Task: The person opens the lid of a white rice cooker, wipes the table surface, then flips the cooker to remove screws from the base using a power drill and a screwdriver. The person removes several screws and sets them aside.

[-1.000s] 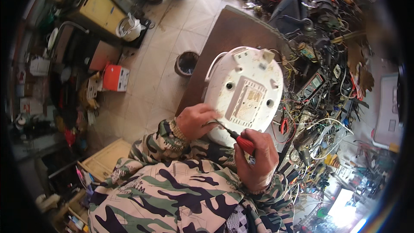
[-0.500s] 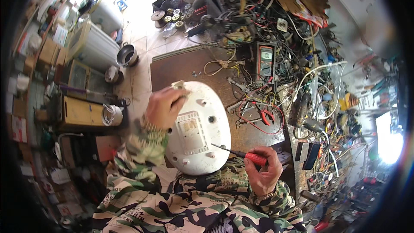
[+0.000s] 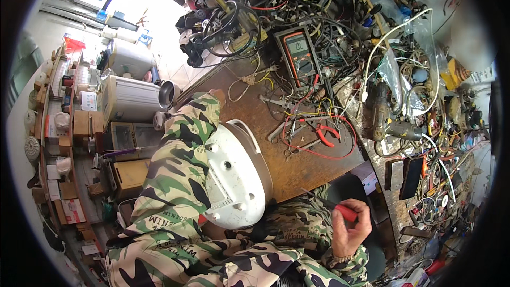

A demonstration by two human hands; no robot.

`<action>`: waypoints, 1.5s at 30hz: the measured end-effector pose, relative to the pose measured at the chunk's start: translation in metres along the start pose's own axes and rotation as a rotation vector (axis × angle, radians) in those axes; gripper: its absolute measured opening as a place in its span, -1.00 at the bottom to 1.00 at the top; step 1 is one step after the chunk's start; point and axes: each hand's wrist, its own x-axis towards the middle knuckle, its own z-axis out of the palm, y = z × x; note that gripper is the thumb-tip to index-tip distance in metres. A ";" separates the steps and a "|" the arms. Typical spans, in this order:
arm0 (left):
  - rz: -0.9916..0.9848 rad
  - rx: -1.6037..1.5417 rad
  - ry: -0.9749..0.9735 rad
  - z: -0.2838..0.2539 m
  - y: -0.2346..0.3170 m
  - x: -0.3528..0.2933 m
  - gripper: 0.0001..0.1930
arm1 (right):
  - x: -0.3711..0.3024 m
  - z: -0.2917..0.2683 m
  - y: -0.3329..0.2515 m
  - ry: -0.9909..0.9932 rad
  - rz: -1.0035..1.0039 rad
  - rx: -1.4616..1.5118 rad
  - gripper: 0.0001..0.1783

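In my right hand (image 3: 349, 234) is a screwdriver (image 3: 347, 213) with a red handle, fingers wrapped round it and its thin dark shaft pointing up and left. A white oval plastic housing (image 3: 245, 202) rests against my lap and the table's near edge, its ribbed inner side with posts and a round hole facing up. A white curved handle or rim (image 3: 249, 134) shows at its far end. My left arm stretches forward over the housing's left part. Only a sliver of my left hand (image 3: 217, 94) shows past the camouflage sleeve, above the table's left side; its fingers are hidden.
On the brown table (image 3: 297, 175) lie a multimeter (image 3: 298, 56), red-handled pliers (image 3: 326, 134) and tangled leads. A power drill (image 3: 390, 122) and a dark phone-like slab (image 3: 411, 178) are at the right amid heaped cables. Shelves with boxes (image 3: 87, 122) stand at the left.
My left hand has left the housing with the small pale piece it held and reached forward. The view has turned; the housing sits lower left. My right hand keeps the screwdriver, now farther from the housing.
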 end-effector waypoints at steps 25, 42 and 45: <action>-0.696 -1.102 1.140 0.091 0.191 -0.382 -0.14 | 0.075 0.220 -0.125 -0.650 -0.535 -0.148 -0.71; -0.155 -1.022 0.900 0.045 0.127 -0.387 -0.21 | 0.082 0.214 -0.139 -0.570 -0.870 -0.447 -0.68; -0.196 -0.999 0.933 0.040 0.137 -0.381 -0.24 | 0.094 0.206 -0.130 -0.613 -0.855 -0.426 -0.68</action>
